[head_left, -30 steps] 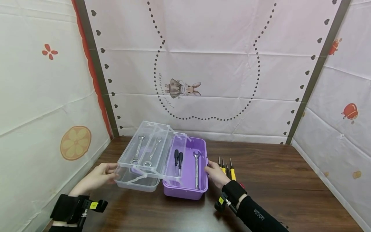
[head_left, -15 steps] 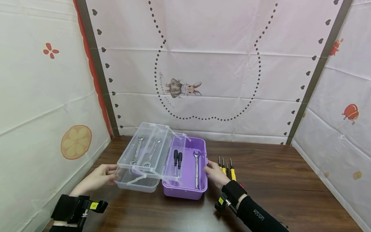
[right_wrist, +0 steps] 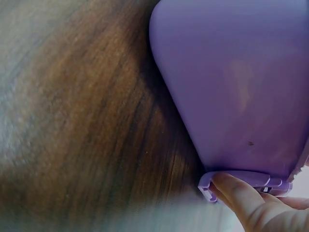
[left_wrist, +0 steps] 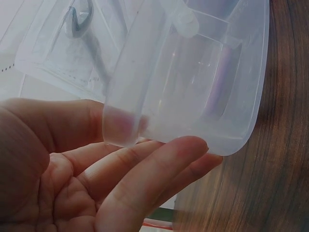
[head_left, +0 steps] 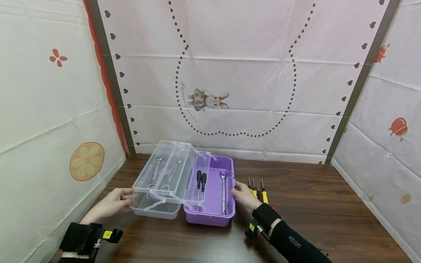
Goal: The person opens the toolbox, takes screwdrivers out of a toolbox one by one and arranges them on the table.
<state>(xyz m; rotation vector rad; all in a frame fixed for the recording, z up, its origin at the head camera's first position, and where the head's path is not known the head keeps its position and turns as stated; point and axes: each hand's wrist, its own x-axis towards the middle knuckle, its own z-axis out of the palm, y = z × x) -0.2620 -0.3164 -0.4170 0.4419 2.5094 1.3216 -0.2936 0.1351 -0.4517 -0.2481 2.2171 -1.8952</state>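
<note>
Both hands are busy with a purple toolbox (head_left: 210, 220) that sits open on the dark wood-grain bench (head_left: 312, 204), its clear parts spread out to the left. The left hand (head_left: 113, 201) pinches the left edge of the lower clear piece (head_left: 164, 212), thumb on the near side of its lip and fingers on the other. The right hand (head_left: 245, 196) grips the purple latch (right_wrist: 246, 177) on the toolbox's right side, its fingertips curled over it. Above the lower clear piece, the raised clear tray (head_left: 167, 166) carries 2 wrenches (head_left: 155, 172) lying lengthwise, divided by a wall. White linking arms (head_left: 155, 204) join the clear parts. Between tray and toolbox, 2 black-handled screwdrivers (head_left: 198, 177) show through clear plastic; whether they lie in it or beneath it, I cannot tell. Another wrench (head_left: 223, 193) lies on the toolbox floor, to their right. Just beyond the right hand, yellow- and black-handled screwdrivers (head_left: 264, 198) rest on the bench, shafts pointing toward the printed cloth (head_left: 243, 76) at the back.
</note>
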